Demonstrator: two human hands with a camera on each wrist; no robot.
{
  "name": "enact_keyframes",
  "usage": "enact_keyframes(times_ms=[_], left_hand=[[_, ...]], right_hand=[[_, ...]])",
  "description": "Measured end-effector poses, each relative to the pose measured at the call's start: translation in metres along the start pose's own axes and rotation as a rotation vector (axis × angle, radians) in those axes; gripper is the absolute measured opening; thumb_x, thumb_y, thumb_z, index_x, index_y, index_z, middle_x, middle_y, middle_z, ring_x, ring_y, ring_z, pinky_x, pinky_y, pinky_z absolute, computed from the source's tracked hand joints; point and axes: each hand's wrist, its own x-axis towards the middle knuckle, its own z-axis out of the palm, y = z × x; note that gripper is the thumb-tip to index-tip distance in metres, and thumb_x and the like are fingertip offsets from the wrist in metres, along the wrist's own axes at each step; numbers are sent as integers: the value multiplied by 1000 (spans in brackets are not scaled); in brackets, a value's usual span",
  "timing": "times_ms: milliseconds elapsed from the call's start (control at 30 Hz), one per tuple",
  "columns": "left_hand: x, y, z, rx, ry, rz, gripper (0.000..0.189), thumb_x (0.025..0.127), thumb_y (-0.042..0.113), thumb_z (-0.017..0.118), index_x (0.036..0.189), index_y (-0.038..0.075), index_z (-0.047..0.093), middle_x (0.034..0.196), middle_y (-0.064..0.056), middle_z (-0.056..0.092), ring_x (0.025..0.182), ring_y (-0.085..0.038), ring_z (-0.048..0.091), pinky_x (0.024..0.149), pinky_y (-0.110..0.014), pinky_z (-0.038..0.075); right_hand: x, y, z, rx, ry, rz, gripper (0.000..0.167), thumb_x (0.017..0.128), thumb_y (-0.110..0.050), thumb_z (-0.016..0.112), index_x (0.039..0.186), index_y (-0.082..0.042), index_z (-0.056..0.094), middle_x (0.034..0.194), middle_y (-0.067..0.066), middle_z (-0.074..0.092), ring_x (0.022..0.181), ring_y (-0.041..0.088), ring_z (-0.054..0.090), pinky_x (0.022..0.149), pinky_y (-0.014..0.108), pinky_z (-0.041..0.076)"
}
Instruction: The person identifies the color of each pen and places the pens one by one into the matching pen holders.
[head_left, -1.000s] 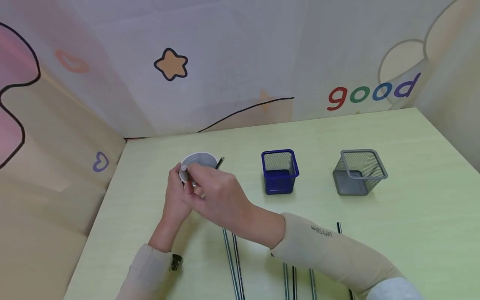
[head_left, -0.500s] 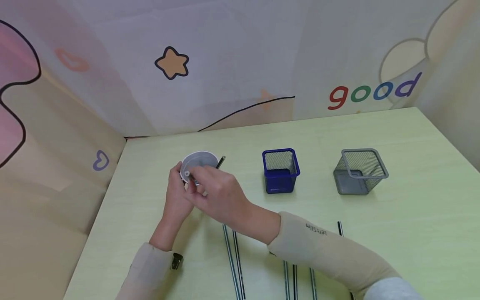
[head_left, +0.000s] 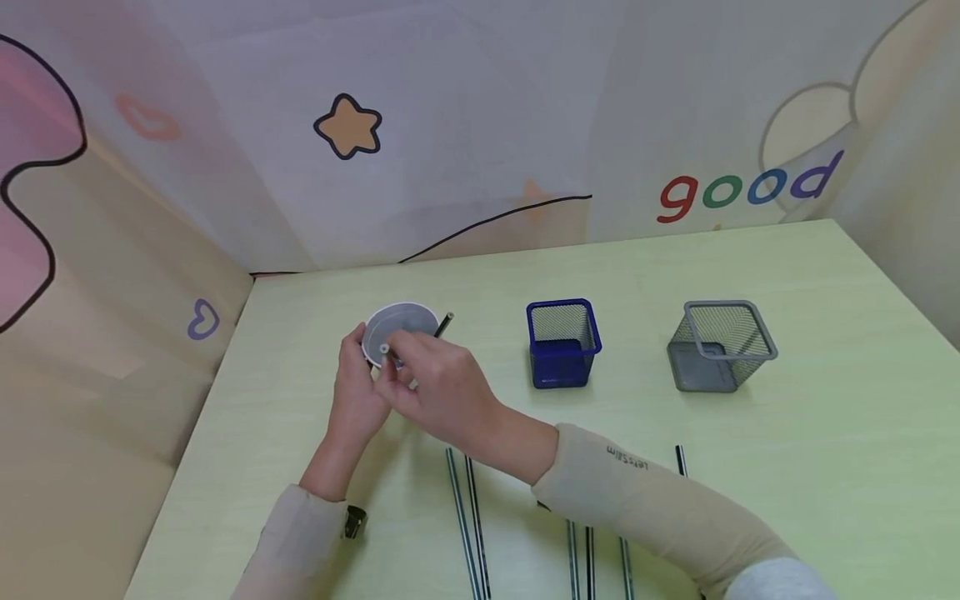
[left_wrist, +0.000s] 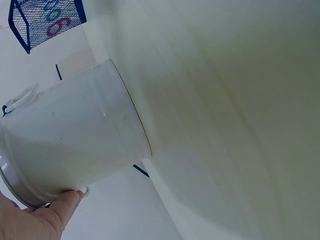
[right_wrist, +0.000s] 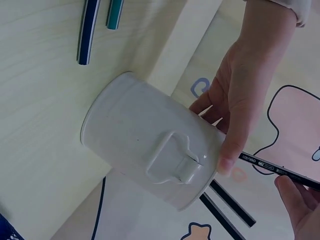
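Note:
A white bucket [head_left: 405, 321] with small side loops stands toward the table's back left. My left hand [head_left: 356, 400] grips its rim from the near left side, thumb over the outside wall in the left wrist view. My right hand [head_left: 446, 387] pinches a black pencil [right_wrist: 277, 168] with pale lettering, its end pointing up over the bucket's mouth. Two more dark pencils [right_wrist: 232, 202] stick out past the rim, one of them showing beside my right knuckles in the head view. The pencils' lower ends are hidden inside the bucket.
A blue mesh basket [head_left: 564, 367] and a grey mesh basket [head_left: 705, 371] stand right of the bucket. Several dark and green pencils [head_left: 462, 525] lie near the front, partly under my right forearm. A small dark object [head_left: 356, 522] sits by my left sleeve.
My right hand's pencil has sunk lower toward the bucket's mouth and shifted slightly right. My left hand keeps its hold on the rim.

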Motion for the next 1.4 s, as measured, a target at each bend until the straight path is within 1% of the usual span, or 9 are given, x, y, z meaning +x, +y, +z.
enact_keyframes(times_ms=[167, 333, 500, 700, 800, 867, 1000, 1233, 1400], left_hand=[[0, -3, 2, -5, -2, -2, 77, 85, 15, 67, 141, -10, 21, 138, -28, 36, 128, -38, 42, 107, -50, 37], [1, -5, 3, -7, -4, 26, 77, 84, 9, 68, 141, -12, 20, 138, -30, 34, 129, -39, 42, 107, -50, 37], [1, -5, 4, -7, 5, 40, 75, 84, 7, 68, 140, -12, 21, 138, -31, 34, 129, -40, 41, 108, -51, 36], [1, -3, 4, -11, 7, 22, 74, 83, 4, 67, 139, -12, 22, 139, -29, 34, 129, -40, 41, 108, -51, 36], [0, -1, 2, -16, 4, 1, 76, 81, 4, 69, 140, -10, 22, 140, -28, 33, 131, -38, 40, 109, -50, 35], [0, -1, 2, -16, 0, -13, 77, 81, 4, 69, 140, -10, 21, 140, -27, 33, 131, -38, 40, 109, -49, 35], [0, -1, 1, -14, -4, -17, 77, 82, 5, 68, 141, -9, 21, 141, -27, 33, 131, -38, 40, 110, -49, 34], [1, -2, 2, -16, -6, -18, 76, 83, 4, 66, 141, -11, 20, 141, -29, 32, 132, -40, 39, 110, -49, 33], [1, -1, 3, -27, -6, -29, 79, 81, 5, 69, 141, -10, 19, 142, -28, 31, 132, -38, 39, 110, -48, 34]], right_hand=[[-6, 1, 4, 12, -3, 38, 5, 78, -3, 61, 81, -5, 58, 66, 1, 60, 54, 8, 54, 50, 11, 42], [-12, 2, 7, 6, -9, 52, 6, 79, -4, 63, 84, -4, 60, 70, 2, 65, 59, 9, 60, 52, 13, 47], [-15, 3, 10, -9, -38, 63, 7, 79, -4, 65, 85, -4, 62, 72, 2, 68, 61, 9, 63, 53, 15, 49], [-17, 4, 12, -19, -90, 105, 4, 81, -5, 66, 85, -3, 65, 72, 3, 68, 60, 10, 63, 53, 16, 49], [-18, 6, 14, -29, -113, 125, 3, 82, -6, 66, 82, -4, 65, 69, 2, 66, 58, 9, 61, 51, 15, 48], [-18, 7, 16, -39, -123, 134, 6, 83, -7, 66, 79, -5, 64, 67, 1, 64, 55, 9, 58, 49, 13, 45], [-18, 10, 19, -57, -131, 144, 12, 84, -9, 66, 73, -6, 62, 63, 0, 60, 53, 8, 54, 48, 12, 42], [-20, 15, 24, -68, -116, 162, 13, 81, -8, 68, 71, -6, 61, 63, 1, 59, 55, 9, 55, 50, 17, 46], [-21, 16, 26, -84, -152, 196, 11, 82, -10, 67, 73, -5, 63, 66, 2, 60, 59, 10, 57, 52, 19, 49]])
